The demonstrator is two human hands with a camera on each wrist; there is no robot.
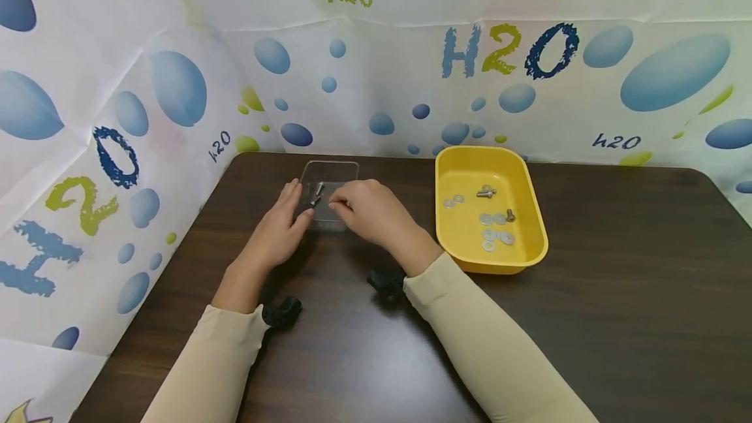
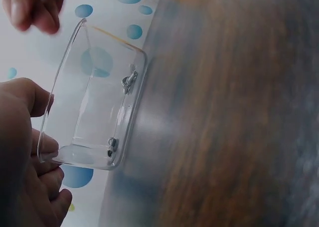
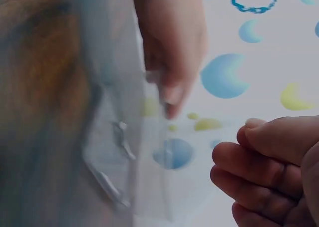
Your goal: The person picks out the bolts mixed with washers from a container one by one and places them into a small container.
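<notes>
My left hand (image 1: 282, 227) holds the left side of a small clear plastic box (image 1: 335, 226), with its thumb at the near corner. In the left wrist view, the thumb and fingers lie about the rim of the box (image 2: 62, 62). Small metal bolts (image 1: 317, 193) lie inside, towards the left. Over the right part of the box is my right hand (image 1: 373, 211), its fingers curled in. The right wrist view has the thumb tip against the index finger (image 3: 232, 154), and nothing shows between them.
A yellow tray (image 1: 455, 234) stands right of the box, beside the right forearm. In it lie several flat washers (image 1: 506, 237) and a few bolts (image 1: 510, 215). All this rests on a dark wooden table (image 1: 623, 292), with a white printed sheet (image 1: 388, 70) behind and at the left.
</notes>
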